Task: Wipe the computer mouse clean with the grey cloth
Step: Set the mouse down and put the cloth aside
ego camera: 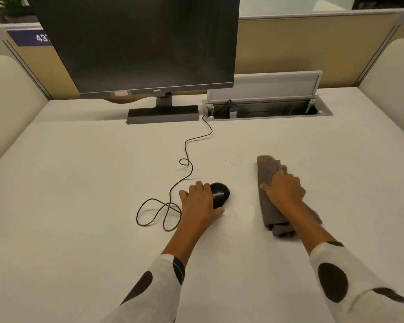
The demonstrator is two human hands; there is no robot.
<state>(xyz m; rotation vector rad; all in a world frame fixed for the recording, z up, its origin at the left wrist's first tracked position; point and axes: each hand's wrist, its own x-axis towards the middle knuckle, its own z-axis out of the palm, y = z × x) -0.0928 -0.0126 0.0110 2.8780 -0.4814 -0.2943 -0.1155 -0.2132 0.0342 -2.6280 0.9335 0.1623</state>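
Note:
A black computer mouse (220, 194) lies on the white desk (79, 171), near the middle. My left hand (200, 201) is wrapped around its left side, fingers over the top and thumb at its near edge. The folded grey cloth (267, 171) lies to the right of the mouse, stretched from far to near. My right hand (283, 191) rests on top of the cloth with fingers curled onto it; whether it grips or only presses is unclear. Part of the cloth is hidden under my hand and forearm.
The mouse cable (187, 159) loops left of the mouse and runs back to an open cable hatch (266, 110). A dark monitor (138, 43) on its stand (162, 114) is at the back. Partition walls (313, 47) close the desk behind and at both sides.

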